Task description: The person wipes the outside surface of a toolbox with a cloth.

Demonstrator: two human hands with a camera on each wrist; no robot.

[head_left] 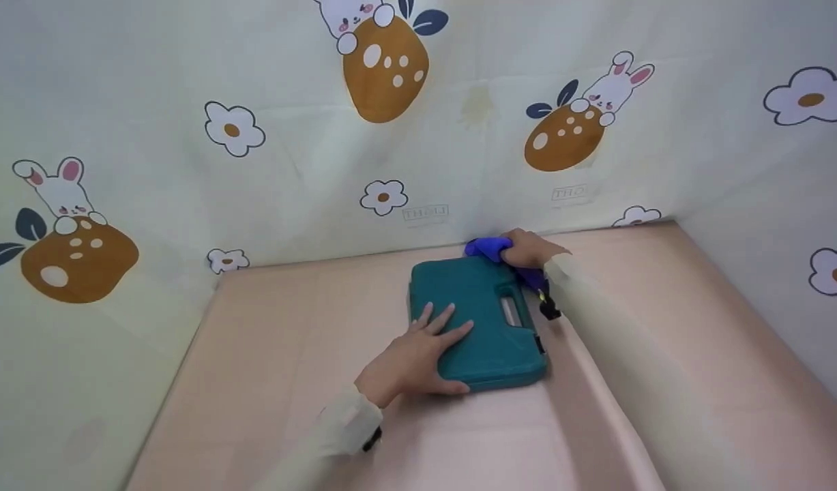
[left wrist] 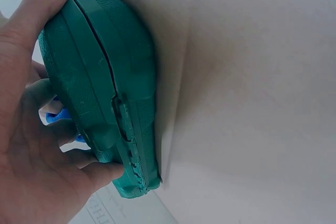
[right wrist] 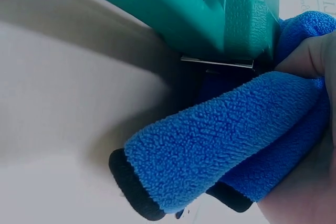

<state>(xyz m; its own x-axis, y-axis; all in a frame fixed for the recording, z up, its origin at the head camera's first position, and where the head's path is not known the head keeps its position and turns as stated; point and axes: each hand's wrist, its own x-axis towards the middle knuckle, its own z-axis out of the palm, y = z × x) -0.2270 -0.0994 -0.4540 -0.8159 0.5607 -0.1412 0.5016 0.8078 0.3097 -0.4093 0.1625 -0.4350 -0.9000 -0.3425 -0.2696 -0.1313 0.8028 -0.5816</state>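
A green hard plastic carrying case (head_left: 476, 334) lies flat with its lid closed and its carry handle on the right. My left hand (head_left: 418, 354) holds it at the near left, fingers spread over the lid. In the left wrist view, the thumb (left wrist: 39, 11) bears on the near edge and another fingertip bends over the hinge side. Bunched in my right hand (head_left: 527, 249) is a blue terry cloth (right wrist: 210, 140) with black edging, right at the case's far right corner. Part of the cloth hangs down beside the handle, and its folds hide some of my fingers.
The case rests on a pale pink-beige table surface (head_left: 309, 327). Behind it rises a pale curtain (head_left: 295, 170) printed with rabbits, fruit and flowers, which also runs along both sides. A small black clip (head_left: 549, 307) shows below my right wrist.
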